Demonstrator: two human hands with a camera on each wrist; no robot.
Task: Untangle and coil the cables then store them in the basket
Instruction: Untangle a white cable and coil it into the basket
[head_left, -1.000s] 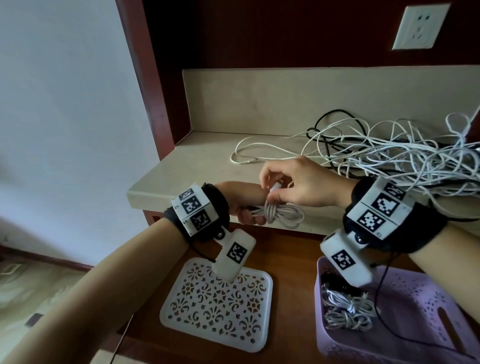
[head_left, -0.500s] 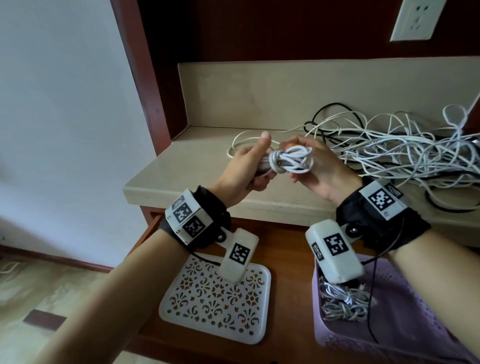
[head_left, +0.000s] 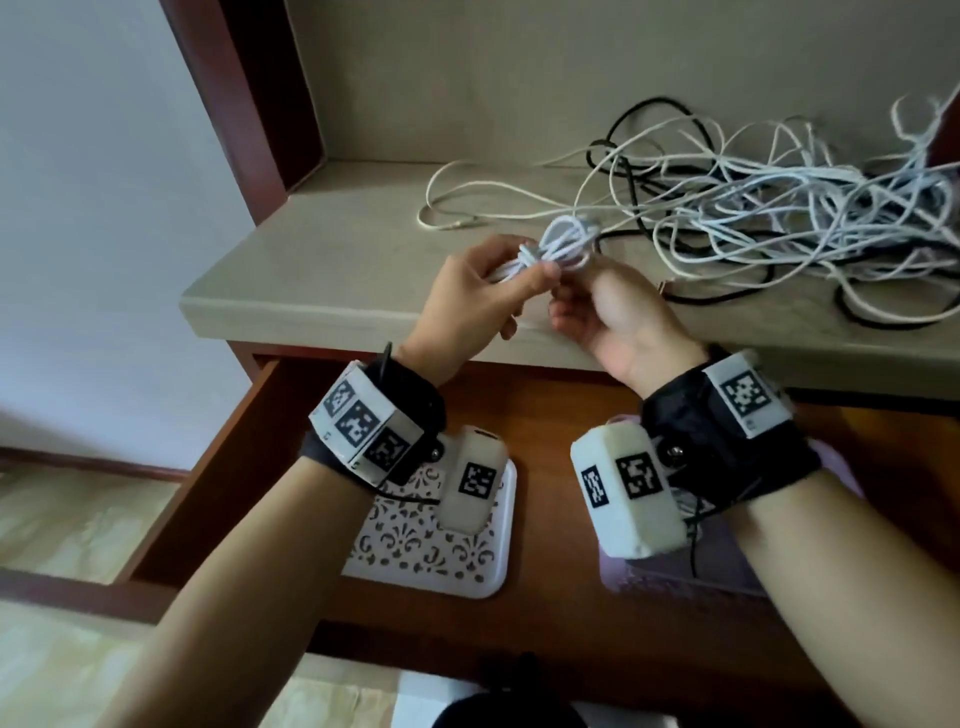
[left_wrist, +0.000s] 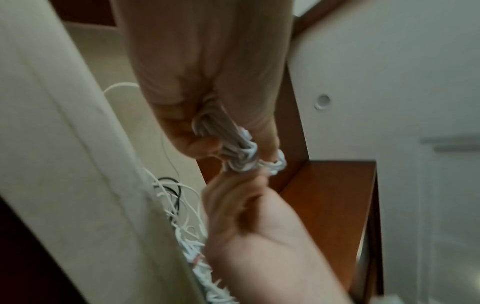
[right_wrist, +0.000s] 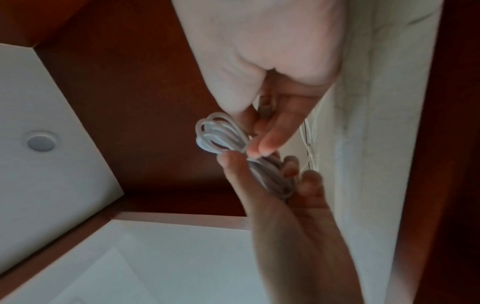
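Note:
A white cable wound into a small coil (head_left: 563, 245) is held over the front of the beige desk top (head_left: 332, 270). My left hand (head_left: 524, 275) grips one end of the coil, thumb on top. My right hand (head_left: 582, 283) pinches the other side from below. In the left wrist view the coil (left_wrist: 241, 152) sits between the left hand (left_wrist: 223, 142) and the right hand's fingertips (left_wrist: 233, 181). In the right wrist view the right hand (right_wrist: 255, 142) nips the coil (right_wrist: 221, 133). The purple basket (head_left: 675, 584) lies in the open drawer, mostly hidden by my right wrist.
A big tangle of white and black cables (head_left: 779, 208) covers the right part of the desk top, with one loose white cable (head_left: 467, 187) looping out to the left. A white perforated lid (head_left: 431, 551) lies in the drawer (head_left: 545, 613) left of the basket.
Both hands lifted the coil from below the desk edge to above the desk top. The right hand shifted from over the coil to under its right side. The head view tilted down.

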